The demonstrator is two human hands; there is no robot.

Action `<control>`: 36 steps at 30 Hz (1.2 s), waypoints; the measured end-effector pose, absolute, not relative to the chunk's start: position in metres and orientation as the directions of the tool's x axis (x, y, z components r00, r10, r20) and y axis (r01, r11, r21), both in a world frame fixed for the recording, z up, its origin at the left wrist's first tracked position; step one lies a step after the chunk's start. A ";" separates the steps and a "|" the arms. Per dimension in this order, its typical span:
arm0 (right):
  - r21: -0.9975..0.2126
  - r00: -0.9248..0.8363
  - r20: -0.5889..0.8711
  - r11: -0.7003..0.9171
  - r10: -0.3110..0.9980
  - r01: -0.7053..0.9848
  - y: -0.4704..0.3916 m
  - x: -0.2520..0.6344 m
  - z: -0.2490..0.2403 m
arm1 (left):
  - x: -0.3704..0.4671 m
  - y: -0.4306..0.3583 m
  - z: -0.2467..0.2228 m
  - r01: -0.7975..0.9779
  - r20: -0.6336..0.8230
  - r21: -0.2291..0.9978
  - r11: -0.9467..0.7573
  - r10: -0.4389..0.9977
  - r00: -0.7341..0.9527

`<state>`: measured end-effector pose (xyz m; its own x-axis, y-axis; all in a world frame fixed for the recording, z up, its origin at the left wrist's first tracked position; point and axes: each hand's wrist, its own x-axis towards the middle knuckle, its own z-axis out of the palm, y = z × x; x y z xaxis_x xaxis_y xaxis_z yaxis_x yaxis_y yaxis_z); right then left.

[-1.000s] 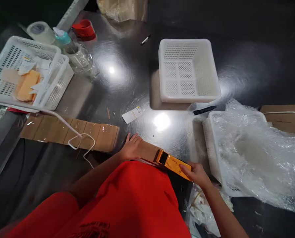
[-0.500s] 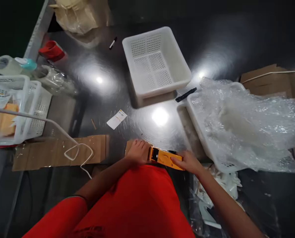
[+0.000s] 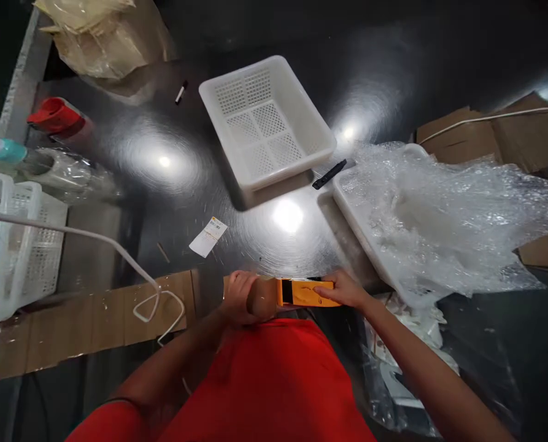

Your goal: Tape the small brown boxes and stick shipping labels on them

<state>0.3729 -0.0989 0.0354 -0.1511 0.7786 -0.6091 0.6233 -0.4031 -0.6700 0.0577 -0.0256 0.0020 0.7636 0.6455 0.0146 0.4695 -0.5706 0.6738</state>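
Orange and black, a handheld tool is sitting clamped in the right hand; the left hand is gripping brown cardboard beside it.

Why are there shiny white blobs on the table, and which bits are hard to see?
Head view: lights overhead probably make those glare spots on the dark table; the white basket has a shadow along its near side; the crumpled clear plastic glitters; print on the white label is too small to read; the top left corner is nearly black.
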 end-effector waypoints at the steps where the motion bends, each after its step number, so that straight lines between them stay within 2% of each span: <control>1: -0.695 -0.185 -0.603 -0.397 0.776 0.600 -0.091 0.367 0.037 | 0.046 -0.023 -0.004 0.413 0.107 0.702 -0.580 0.659 0.744; 3: -0.740 -0.246 -0.568 -0.356 0.785 0.571 -0.072 0.350 0.042 | 0.019 -0.020 -0.014 0.319 0.249 0.733 -0.600 0.674 0.695; 5: -0.779 -0.314 -0.508 -0.273 0.802 0.565 -0.052 0.326 0.047 | -0.010 -0.022 -0.018 0.297 0.279 0.761 -0.577 0.704 0.653; 8: -0.813 -0.408 -0.464 -0.196 0.786 0.549 -0.024 0.282 0.047 | -0.048 -0.034 0.005 0.462 0.123 0.784 -0.414 0.834 0.539; 10: -0.829 -0.454 -0.468 -0.199 0.759 0.522 -0.011 0.254 0.045 | -0.065 -0.040 0.034 0.601 -0.007 0.743 -0.295 0.894 0.448; 14: -0.845 -0.508 -0.474 -0.209 0.719 0.493 0.005 0.216 0.046 | -0.077 -0.033 0.078 0.751 -0.209 0.609 -0.256 0.862 0.462; 17: -0.829 -0.486 -0.481 -0.199 0.730 0.522 0.009 0.213 0.055 | -0.069 -0.024 0.072 0.740 -0.210 0.629 -0.237 0.865 0.455; 20: -0.752 -0.413 -0.532 -0.188 0.739 0.632 0.005 0.234 0.069 | -0.041 -0.024 0.041 0.614 -0.156 0.766 -0.192 0.870 0.467; 22: -0.656 -0.337 -0.587 -0.188 0.736 0.731 -0.004 0.252 0.078 | -0.016 -0.026 0.019 0.580 -0.166 0.793 -0.183 0.852 0.496; 26: -0.411 -0.162 -0.633 -0.152 0.757 0.899 -0.019 0.270 0.089 | 0.021 -0.023 -0.006 0.668 -0.201 0.666 -0.332 0.783 0.589; 28: -0.339 -0.118 -0.631 -0.136 0.767 0.931 -0.021 0.268 0.091 | 0.028 -0.019 -0.010 0.677 -0.223 0.640 -0.363 0.755 0.616; 32: -0.300 -0.101 -0.634 -0.123 0.767 0.946 -0.021 0.260 0.091 | 0.027 -0.013 -0.012 0.681 -0.296 0.671 -0.295 0.735 0.610; 36: -0.356 -0.123 -0.643 -0.153 0.756 0.922 -0.032 0.275 0.091 | 0.027 -0.010 -0.012 0.690 -0.290 0.645 -0.329 0.730 0.619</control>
